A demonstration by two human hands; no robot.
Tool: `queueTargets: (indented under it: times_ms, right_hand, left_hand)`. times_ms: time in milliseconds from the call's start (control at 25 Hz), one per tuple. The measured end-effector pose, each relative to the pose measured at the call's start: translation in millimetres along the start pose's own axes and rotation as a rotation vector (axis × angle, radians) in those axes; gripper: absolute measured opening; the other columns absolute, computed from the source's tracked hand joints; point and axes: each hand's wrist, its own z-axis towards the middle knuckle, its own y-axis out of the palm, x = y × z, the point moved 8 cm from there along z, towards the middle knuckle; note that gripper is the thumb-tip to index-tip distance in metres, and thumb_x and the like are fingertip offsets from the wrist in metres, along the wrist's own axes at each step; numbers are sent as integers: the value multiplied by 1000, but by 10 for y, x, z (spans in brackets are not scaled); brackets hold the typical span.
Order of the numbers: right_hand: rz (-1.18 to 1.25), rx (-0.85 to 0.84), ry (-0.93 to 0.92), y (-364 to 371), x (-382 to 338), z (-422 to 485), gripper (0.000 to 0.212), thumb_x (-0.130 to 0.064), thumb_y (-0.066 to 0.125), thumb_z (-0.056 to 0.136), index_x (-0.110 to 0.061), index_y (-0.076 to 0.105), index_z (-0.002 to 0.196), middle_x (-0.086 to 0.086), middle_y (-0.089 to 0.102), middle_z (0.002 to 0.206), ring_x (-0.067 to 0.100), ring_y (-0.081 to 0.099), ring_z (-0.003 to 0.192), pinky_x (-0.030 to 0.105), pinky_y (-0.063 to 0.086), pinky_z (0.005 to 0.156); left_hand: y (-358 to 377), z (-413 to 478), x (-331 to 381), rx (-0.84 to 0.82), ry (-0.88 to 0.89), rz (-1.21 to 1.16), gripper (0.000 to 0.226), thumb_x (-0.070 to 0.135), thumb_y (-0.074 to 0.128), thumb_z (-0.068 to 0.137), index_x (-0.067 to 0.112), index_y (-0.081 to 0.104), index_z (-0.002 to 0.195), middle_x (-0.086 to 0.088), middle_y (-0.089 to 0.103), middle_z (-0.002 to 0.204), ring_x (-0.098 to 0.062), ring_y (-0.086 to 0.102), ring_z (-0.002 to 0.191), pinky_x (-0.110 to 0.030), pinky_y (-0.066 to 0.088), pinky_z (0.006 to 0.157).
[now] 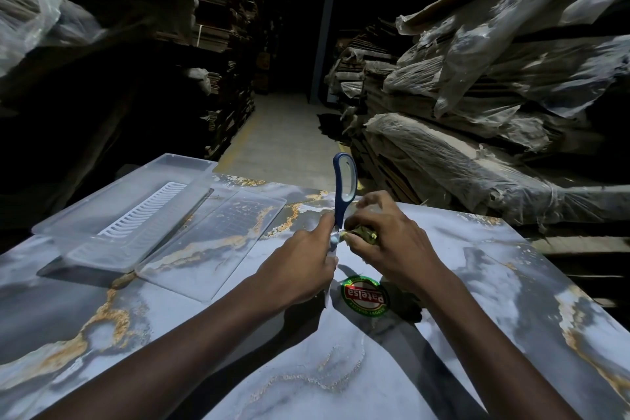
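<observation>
Nearby on the desk (484,286), a clear tub (85,249) holds a white ribbed insert (143,211). The left hand (300,266) grips the blue scissors (343,191), handle up. The right hand (392,242) pinches a green bundle (362,235) beside them, above the desk.

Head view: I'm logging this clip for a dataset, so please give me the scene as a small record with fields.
left hand: grips the scissors low down, blue handle pointing up
right hand: holds a small greenish bundle beside the scissors
table: marble-patterned; a round red-and-green label lies below the hands
left of hands: clear tub with a white slotted insert; clear flat lid beside it
background: dim aisle, plastic-wrapped stacks
</observation>
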Motion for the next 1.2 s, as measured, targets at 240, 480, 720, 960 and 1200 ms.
queueTargets:
  times_ms: [240, 480, 720, 960, 1200]
  right_hand:
    - [-33, 49, -20, 0, -49, 12, 14, -42, 56, 87, -34, 64, 95, -16, 63, 97, 11, 57, 83, 31, 47, 63]
    - [-36, 125, 67, 20, -10, 13, 18, -34, 45, 92, -29, 62, 88, -8, 68, 84, 13, 64, 70, 36, 52, 62]
    - [603, 57, 137, -9, 106, 41, 14, -14, 57, 93, -17, 67, 84, 0, 67, 79, 14, 64, 60, 31, 56, 55]
    - [232, -13, 28, 94, 60, 32, 8, -33, 64, 87, -35, 59, 94, -17, 63, 86, 8, 67, 64, 38, 58, 61]
    - [52, 127, 9, 63, 43, 25, 11, -34, 52, 90, -30, 62, 91, -8, 68, 86, 14, 63, 72, 39, 54, 63]
  left_hand:
    - [-2, 4, -1, 23, 15, 29, 37, 22, 53, 92, 29, 29, 120, -9, 64, 106, -23, 59, 84, -34, 46, 66]
    - [10, 2, -4, 8, -5, 45, 41, 23, 54, 92, 30, 30, 124, -8, 65, 111, -24, 63, 88, -44, 56, 75]
    - [-27, -28, 53, 15, 1, 26, 43, 19, 55, 93, 25, 32, 129, -8, 66, 115, -24, 62, 91, -34, 50, 70]
    - [-33, -27, 28, 13, -9, 9, 38, 20, 54, 93, 25, 33, 124, -9, 66, 108, -23, 61, 86, -33, 49, 68]
    - [-23, -13, 14, 0, -11, 8, 36, 22, 55, 92, 29, 32, 120, -9, 66, 114, -25, 63, 91, -39, 53, 74]
